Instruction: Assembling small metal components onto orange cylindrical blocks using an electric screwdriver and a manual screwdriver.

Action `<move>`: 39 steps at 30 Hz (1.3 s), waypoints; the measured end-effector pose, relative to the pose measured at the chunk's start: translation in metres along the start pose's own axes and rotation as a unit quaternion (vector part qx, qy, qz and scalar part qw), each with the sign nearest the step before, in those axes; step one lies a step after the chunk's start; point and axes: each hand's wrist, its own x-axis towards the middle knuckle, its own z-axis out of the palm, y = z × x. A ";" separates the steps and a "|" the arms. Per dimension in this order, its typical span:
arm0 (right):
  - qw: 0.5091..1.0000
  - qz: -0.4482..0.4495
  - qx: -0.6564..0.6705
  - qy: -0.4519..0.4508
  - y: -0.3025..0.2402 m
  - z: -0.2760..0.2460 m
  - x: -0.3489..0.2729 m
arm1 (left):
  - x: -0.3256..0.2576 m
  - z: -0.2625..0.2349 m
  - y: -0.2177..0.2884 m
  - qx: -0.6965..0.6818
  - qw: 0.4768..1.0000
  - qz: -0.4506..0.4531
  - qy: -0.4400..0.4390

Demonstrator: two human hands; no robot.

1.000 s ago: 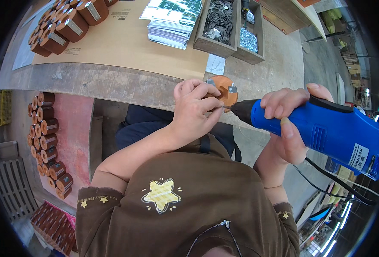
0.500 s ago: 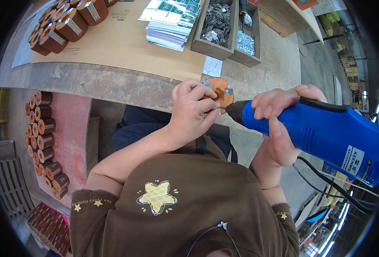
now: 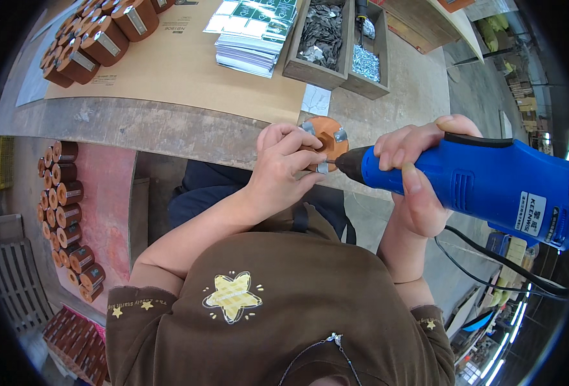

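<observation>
The left hand [image 3: 281, 161] pinches the round block [image 3: 340, 149] from the left; the right hand [image 3: 419, 186], wrapped around the drill [image 3: 484, 177], points it leftward at the near tab [image 3: 322, 168].

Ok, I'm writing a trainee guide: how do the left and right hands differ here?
The left hand has bent fingers at the round brown piece; the right hand wraps around the blue power tool. The left hand is left of the piece, while the right hand is to its right. Both are bare.
</observation>
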 end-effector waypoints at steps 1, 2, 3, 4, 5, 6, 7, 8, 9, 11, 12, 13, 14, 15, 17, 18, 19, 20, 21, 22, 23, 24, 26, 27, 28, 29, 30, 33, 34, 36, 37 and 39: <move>1.000 0.002 -0.001 -0.001 0.000 0.000 0.000 | 0.000 0.000 0.000 -0.005 1.000 0.000 0.003; 1.000 0.002 -0.001 -0.002 0.000 0.000 0.000 | 0.000 0.000 0.000 -0.005 1.000 -0.001 0.003; 1.000 0.006 -0.008 0.000 0.000 0.001 -0.001 | 0.000 0.001 0.000 -0.004 1.000 0.002 0.005; 1.000 0.009 -0.014 0.002 0.001 0.002 -0.001 | 0.000 0.000 0.000 -0.003 1.000 0.005 0.007; 1.000 0.009 -0.014 0.002 0.001 0.002 -0.002 | 0.000 0.000 0.000 -0.003 1.000 0.005 0.007; 1.000 0.008 -0.013 0.002 0.002 0.002 -0.002 | 0.000 0.001 -0.001 -0.005 1.000 0.006 0.009; 1.000 0.007 -0.013 0.002 0.002 0.002 -0.002 | 0.000 0.001 -0.001 -0.007 1.000 0.007 0.011; 1.000 0.007 -0.013 0.002 0.003 0.002 -0.002 | -0.001 0.001 -0.001 -0.008 1.000 0.007 0.011; 1.000 0.005 -0.005 0.002 0.004 0.001 -0.002 | -0.001 0.001 -0.001 -0.007 1.000 0.006 0.011; 1.000 0.004 0.004 0.003 0.005 0.001 -0.002 | -0.001 0.001 -0.001 -0.006 1.000 0.005 0.011; 1.000 0.004 0.000 0.003 0.005 0.001 -0.003 | -0.001 0.001 -0.001 -0.009 1.000 0.005 0.012; 1.000 0.003 -0.005 0.003 0.004 0.002 -0.003 | -0.001 0.001 -0.001 -0.013 1.000 0.006 0.013; 1.000 0.003 -0.005 0.005 0.004 0.003 -0.003 | -0.001 0.001 -0.001 -0.013 1.000 0.006 0.012; 1.000 0.009 -0.017 0.006 0.003 0.005 -0.003 | 0.000 0.000 -0.001 -0.006 1.000 0.006 0.011; 1.000 0.012 -0.027 0.008 0.002 0.005 -0.003 | 0.000 0.000 0.000 0.003 1.000 0.009 0.009; 1.000 0.014 -0.022 0.001 0.003 0.004 -0.003 | 0.000 0.000 0.000 0.011 1.000 0.008 0.008; 1.000 0.014 -0.016 -0.007 0.003 0.002 -0.002 | 0.001 -0.001 0.000 0.018 1.000 0.007 0.009; 1.000 0.012 -0.015 -0.006 0.003 0.002 -0.002 | 0.002 -0.001 0.001 0.020 1.000 0.009 0.007; 1.000 0.009 0.002 0.008 0.003 0.000 -0.001 | 0.003 -0.001 0.002 0.018 1.000 -0.003 0.005; 1.000 0.005 0.019 0.023 0.001 -0.001 -0.001 | 0.004 -0.001 0.003 0.016 1.000 -0.014 0.000; 0.999 -0.003 0.025 0.039 -0.001 -0.006 -0.002 | 0.004 -0.001 0.004 0.017 1.000 -0.012 -0.004; 0.997 -0.024 0.047 0.060 -0.004 -0.014 -0.002 | 0.005 -0.001 0.004 0.023 1.000 -0.010 -0.006; 0.991 -0.059 0.074 0.092 -0.010 -0.030 -0.002 | 0.005 0.000 0.004 0.031 0.999 -0.007 -0.012; 0.989 -0.074 0.079 0.105 -0.014 -0.038 -0.004 | 0.005 0.000 0.003 0.032 0.999 -0.001 -0.012; 0.988 -0.078 0.069 0.112 -0.017 -0.046 -0.007 | 0.005 0.000 0.003 0.034 0.999 0.005 -0.013; 0.988 -0.080 0.069 0.117 -0.019 -0.050 -0.011 | 0.005 0.000 0.003 0.035 0.999 0.008 -0.017; 0.986 -0.082 0.066 0.130 -0.021 -0.053 -0.014 | 0.006 0.000 0.003 0.028 0.999 0.001 -0.024; 0.982 -0.088 0.065 0.151 -0.020 -0.057 -0.021 | 0.006 -0.005 0.003 0.023 0.999 -0.010 -0.045; 0.983 -0.082 0.063 0.153 -0.020 -0.059 -0.024 | 0.008 -0.006 0.005 0.021 0.998 -0.015 -0.056; 0.982 -0.078 0.063 0.158 -0.020 -0.061 -0.027 | 0.010 -0.005 0.010 0.029 0.998 -0.016 -0.059; 0.982 -0.077 0.072 0.158 -0.018 -0.060 -0.028 | 0.011 -0.006 0.012 0.040 0.997 -0.019 -0.056; 0.981 -0.077 0.084 0.157 -0.016 -0.060 -0.029 | 0.010 -0.003 0.009 0.062 0.997 -0.010 -0.052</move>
